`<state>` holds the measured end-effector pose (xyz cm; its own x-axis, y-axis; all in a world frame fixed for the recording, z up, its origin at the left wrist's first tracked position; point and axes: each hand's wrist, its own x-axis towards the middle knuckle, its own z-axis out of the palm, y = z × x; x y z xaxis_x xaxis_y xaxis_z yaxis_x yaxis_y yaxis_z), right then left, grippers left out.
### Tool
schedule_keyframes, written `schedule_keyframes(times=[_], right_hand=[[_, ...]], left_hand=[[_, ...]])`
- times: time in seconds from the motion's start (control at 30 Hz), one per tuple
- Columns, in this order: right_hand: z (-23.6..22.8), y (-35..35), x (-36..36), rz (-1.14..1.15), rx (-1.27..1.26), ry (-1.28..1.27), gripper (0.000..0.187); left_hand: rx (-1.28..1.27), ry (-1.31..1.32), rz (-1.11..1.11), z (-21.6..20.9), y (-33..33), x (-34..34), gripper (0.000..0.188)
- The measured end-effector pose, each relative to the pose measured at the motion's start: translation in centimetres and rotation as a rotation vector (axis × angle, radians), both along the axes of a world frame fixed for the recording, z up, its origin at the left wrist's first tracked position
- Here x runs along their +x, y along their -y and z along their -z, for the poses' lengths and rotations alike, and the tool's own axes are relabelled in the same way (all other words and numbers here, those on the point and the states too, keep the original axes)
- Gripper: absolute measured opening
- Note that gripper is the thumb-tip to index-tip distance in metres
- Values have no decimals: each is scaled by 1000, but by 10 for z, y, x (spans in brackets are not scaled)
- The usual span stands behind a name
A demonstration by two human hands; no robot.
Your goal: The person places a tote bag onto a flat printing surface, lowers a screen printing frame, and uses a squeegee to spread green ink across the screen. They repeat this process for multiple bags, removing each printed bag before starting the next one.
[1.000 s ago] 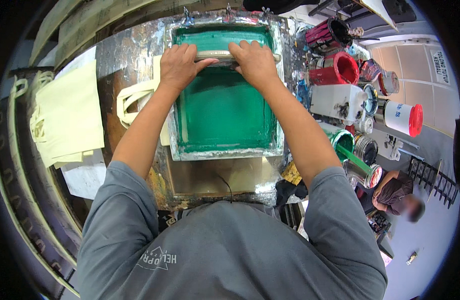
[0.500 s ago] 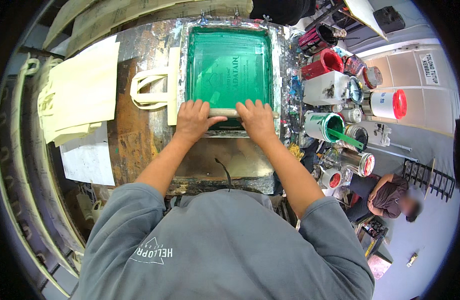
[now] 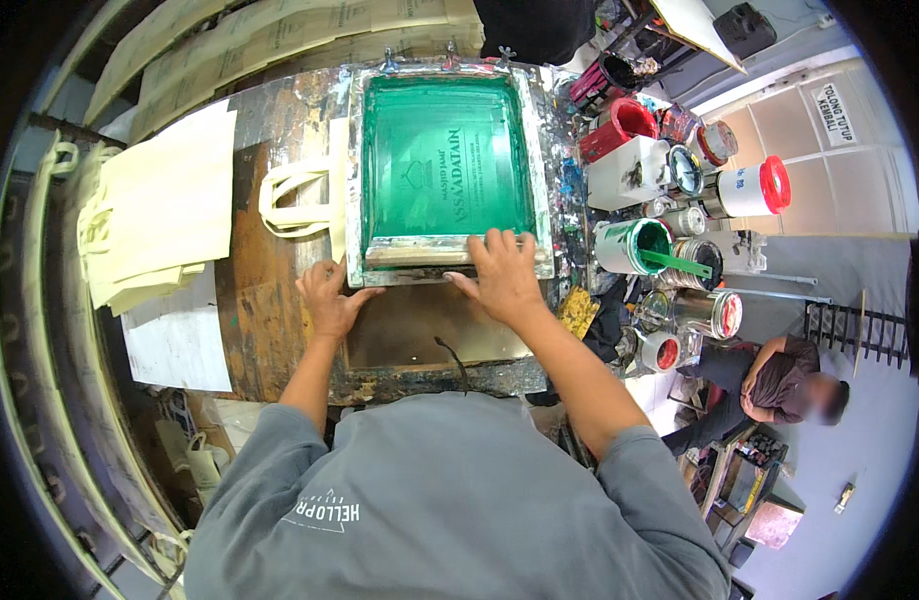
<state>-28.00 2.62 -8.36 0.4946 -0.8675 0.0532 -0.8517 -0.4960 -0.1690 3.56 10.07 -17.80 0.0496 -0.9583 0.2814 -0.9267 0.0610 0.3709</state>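
Note:
A screen-printing frame (image 3: 356, 180) with a green-inked mesh (image 3: 405, 130) lies on the worktable. Across its near end, inside the rim, rests a squeegee (image 3: 410, 252) with a pale handle. My right hand (image 3: 505, 275) has its fingers over the squeegee's right end, the thumb by the near rim of the frame. My left hand (image 3: 328, 300) is off the squeegee, beside the frame's near left corner, fingers apart and thumb pointing at the rim. A cream tote bag (image 3: 310, 195) lies partly under the frame, its handles sticking out to the left.
A stack of cream bags (image 3: 170, 200) sits left on the stained table (image 3: 265, 290). Several ink containers crowd the right side, including a green ink tub (image 3: 620, 248) with a spatula (image 3: 680, 264). Racks of bags stand far left. A seated person (image 3: 780, 380) is at the right.
My left hand has let go of the squeegee and moved left and nearer, to the frame's corner. My right hand has stayed at the squeegee's right end. The whole view has shifted slightly.

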Motion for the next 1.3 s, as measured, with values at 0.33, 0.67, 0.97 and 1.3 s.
schedule_keyframes(times=[0.33,0.67,0.97,1.3], right_hand=[[-166,138,10,-28,-585,156,56],[-210,171,29,13,-543,165,50],[-228,200,29,37,-507,238,65],[-216,175,32,22,-530,234,59]], left_hand=[[-21,-640,-341,-80,85,-26,87],[-25,-316,-629,40,57,-16,40],[72,-579,-47,-133,174,57,26],[111,-782,-402,-236,71,352,37]])
